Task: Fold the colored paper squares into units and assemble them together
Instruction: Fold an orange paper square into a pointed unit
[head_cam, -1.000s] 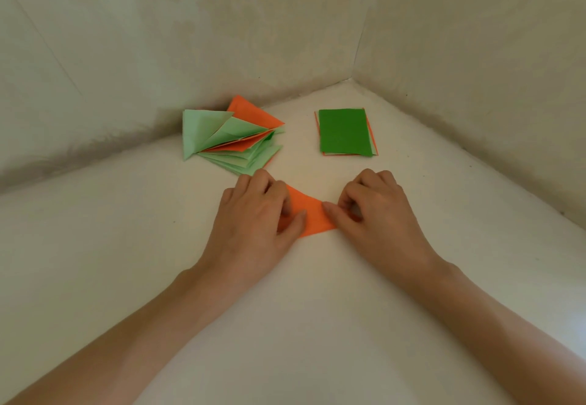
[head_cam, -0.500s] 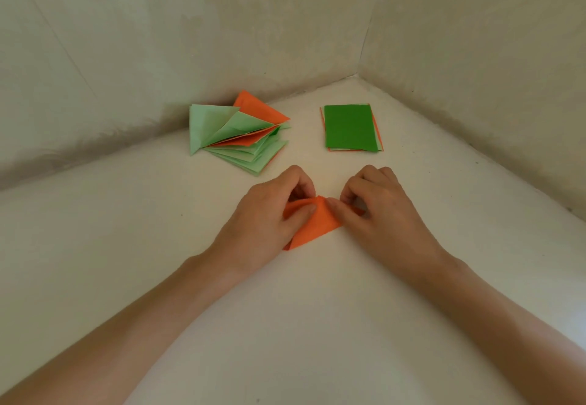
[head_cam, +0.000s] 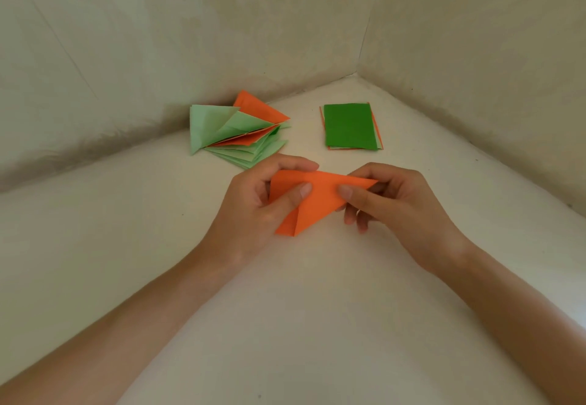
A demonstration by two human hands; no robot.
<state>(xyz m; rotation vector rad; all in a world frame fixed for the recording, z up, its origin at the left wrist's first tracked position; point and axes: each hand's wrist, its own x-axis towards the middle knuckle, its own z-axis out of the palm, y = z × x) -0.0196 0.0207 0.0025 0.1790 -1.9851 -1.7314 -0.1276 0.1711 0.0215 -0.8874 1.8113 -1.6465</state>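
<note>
Both hands hold a folded orange paper unit point(head_cam: 317, 196) just above the white surface. My left hand point(head_cam: 250, 211) pinches its left part, thumb on top and fingers behind. My right hand point(head_cam: 396, 201) pinches its right tip between thumb and fingers. The unit's lower point hangs down toward me. Behind it to the left lies a fanned pile of folded light green and orange units point(head_cam: 236, 133). To the back right sits a flat stack of paper with a dark green sheet on top point(head_cam: 350, 127) and orange edges showing beneath.
The white surface point(head_cam: 301, 309) ends at two pale walls that meet in a corner point(head_cam: 360, 73) behind the papers. The pile of units lies close to the left wall.
The orange unit was pressed flat on the surface under both hands. It has since been lifted off, turned, and is held up between both hands, showing a larger face.
</note>
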